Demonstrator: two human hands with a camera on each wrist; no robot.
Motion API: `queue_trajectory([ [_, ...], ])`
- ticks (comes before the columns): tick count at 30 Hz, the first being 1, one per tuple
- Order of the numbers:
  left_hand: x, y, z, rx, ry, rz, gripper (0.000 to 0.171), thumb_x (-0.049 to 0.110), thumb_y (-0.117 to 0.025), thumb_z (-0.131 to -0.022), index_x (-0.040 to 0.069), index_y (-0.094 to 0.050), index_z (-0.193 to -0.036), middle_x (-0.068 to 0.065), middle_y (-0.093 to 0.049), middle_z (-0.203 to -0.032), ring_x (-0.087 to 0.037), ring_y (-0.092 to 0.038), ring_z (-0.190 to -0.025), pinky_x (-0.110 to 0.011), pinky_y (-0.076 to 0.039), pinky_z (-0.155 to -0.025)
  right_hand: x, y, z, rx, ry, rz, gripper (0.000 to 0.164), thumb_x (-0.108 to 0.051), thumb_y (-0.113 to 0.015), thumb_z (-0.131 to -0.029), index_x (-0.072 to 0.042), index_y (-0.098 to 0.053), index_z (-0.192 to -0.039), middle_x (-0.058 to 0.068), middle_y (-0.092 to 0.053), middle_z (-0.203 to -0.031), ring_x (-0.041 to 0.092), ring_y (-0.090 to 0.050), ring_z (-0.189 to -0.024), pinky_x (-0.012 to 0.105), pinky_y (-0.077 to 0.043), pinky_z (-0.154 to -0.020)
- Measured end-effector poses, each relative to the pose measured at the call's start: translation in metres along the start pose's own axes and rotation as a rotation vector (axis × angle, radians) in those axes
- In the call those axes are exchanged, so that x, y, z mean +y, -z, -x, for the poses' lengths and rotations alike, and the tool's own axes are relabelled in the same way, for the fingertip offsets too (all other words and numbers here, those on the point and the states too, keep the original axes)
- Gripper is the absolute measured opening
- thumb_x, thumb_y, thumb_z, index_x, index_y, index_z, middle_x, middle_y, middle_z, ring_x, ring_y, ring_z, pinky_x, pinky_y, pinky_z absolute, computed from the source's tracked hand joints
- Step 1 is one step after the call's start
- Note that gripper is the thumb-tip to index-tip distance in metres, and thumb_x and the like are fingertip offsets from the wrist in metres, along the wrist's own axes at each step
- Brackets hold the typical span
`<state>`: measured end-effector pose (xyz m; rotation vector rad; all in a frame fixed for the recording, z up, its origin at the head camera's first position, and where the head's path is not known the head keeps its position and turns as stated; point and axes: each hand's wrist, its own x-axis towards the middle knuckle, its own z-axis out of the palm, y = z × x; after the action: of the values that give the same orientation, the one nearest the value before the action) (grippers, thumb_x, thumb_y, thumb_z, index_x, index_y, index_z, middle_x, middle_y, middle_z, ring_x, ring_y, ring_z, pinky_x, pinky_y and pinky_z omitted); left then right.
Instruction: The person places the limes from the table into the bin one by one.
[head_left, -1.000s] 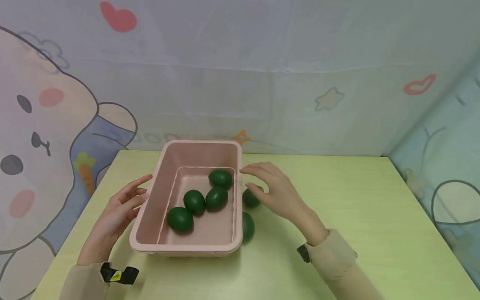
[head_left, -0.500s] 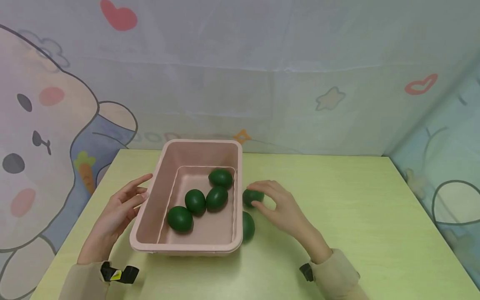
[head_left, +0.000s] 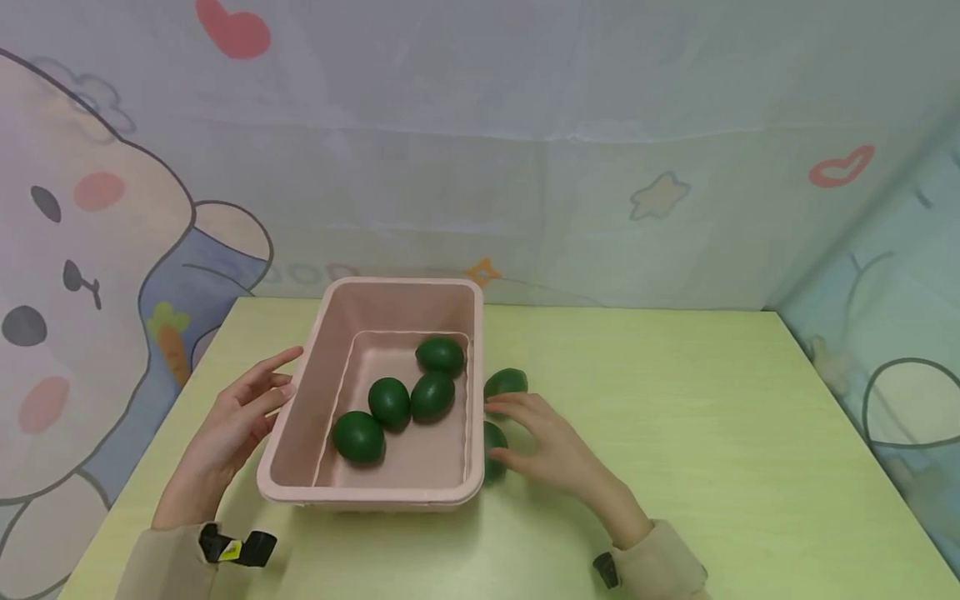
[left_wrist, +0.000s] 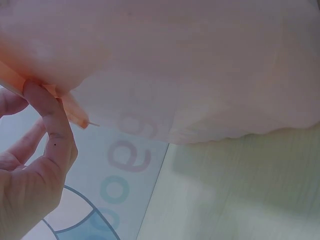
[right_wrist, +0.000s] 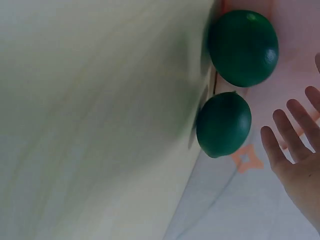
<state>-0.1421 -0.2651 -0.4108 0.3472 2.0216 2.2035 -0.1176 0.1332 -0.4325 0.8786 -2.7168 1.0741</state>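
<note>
Green, the far loose fruit [head_left: 507, 382] and the near loose fruit [head_left: 494, 435] lie just by the fingers of the right hand [head_left: 546, 443], which are parted wide, thumb well away from the rest, and have hold of nothing; in the head view they overlap the two fruits, but the right wrist view shows no grip on either. The fingers of the left hand [head_left: 228, 427] are loosely bent and spaced, their tips resting against the outer left rim of the pink bin [head_left: 371, 495], seeming to steady rather than clasp it. Both loose fruits sit on the surface [head_left: 675, 400], right beside the bin's right wall and well short of the surface's right edge; whether they touch each other is hard to tell. Inside the bin, which stands towards the surface's left edge, four green fruits [head_left: 389, 403] lie on its floor in a slanting line. Judging by this, the work looks well past halfway: the four inside appear done, while the two outside appear left, neither lifted yet, with the near one partly hidden behind the thumb.
</note>
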Motion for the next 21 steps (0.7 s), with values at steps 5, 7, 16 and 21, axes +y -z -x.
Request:
queue_trajectory([
  [5,0.001,-0.001,-0.001,-0.001,0.0,0.002,0.049,0.003,-0.05,-0.098,0.016,-0.043,-0.145,0.004,-0.058,-0.103,-0.005,-0.066,-0.087,-0.021,-0.057,-0.073,0.003,-0.005,0.002,-0.072,-0.028,0.017,0.064,-0.032,-0.076,-0.081,-0.016,-0.052,-0.138,0.008,-0.049,-0.143,0.025,-0.043,-0.136,0.047,-0.038,-0.111],
  [7,0.002,-0.001,-0.001,0.003,0.004,-0.001,0.049,0.003,-0.05,-0.098,0.016,-0.043,-0.145,0.004,-0.058,-0.103,-0.005,-0.067,-0.087,-0.021,-0.057,-0.074,0.004,-0.007,0.003,-0.096,-0.05,0.02,0.068,-0.034,-0.077,-0.08,-0.017,-0.05,-0.139,0.008,-0.048,-0.144,0.026,-0.041,-0.137,0.048,-0.037,-0.112],
  [16,0.002,-0.001,0.0,0.008,0.004,-0.006,0.049,0.004,-0.05,-0.098,0.016,-0.043,-0.145,0.004,-0.058,-0.103,-0.005,-0.066,-0.087,-0.021,-0.057,-0.074,0.008,-0.017,0.002,-0.165,-0.062,0.081,0.08,-0.038,-0.082,-0.074,-0.018,-0.046,-0.142,0.006,-0.046,-0.145,0.024,-0.042,-0.136,0.044,-0.038,-0.111],
  [21,0.002,-0.001,0.0,0.009,0.006,-0.004,0.049,0.004,-0.05,-0.098,0.015,-0.043,-0.145,0.004,-0.058,-0.103,-0.005,-0.066,-0.088,-0.021,-0.057,-0.074,0.01,-0.02,0.002,-0.195,-0.068,0.093,0.082,-0.038,-0.082,-0.074,-0.016,-0.044,-0.143,0.007,-0.044,-0.147,0.025,-0.041,-0.137,0.044,-0.039,-0.111],
])
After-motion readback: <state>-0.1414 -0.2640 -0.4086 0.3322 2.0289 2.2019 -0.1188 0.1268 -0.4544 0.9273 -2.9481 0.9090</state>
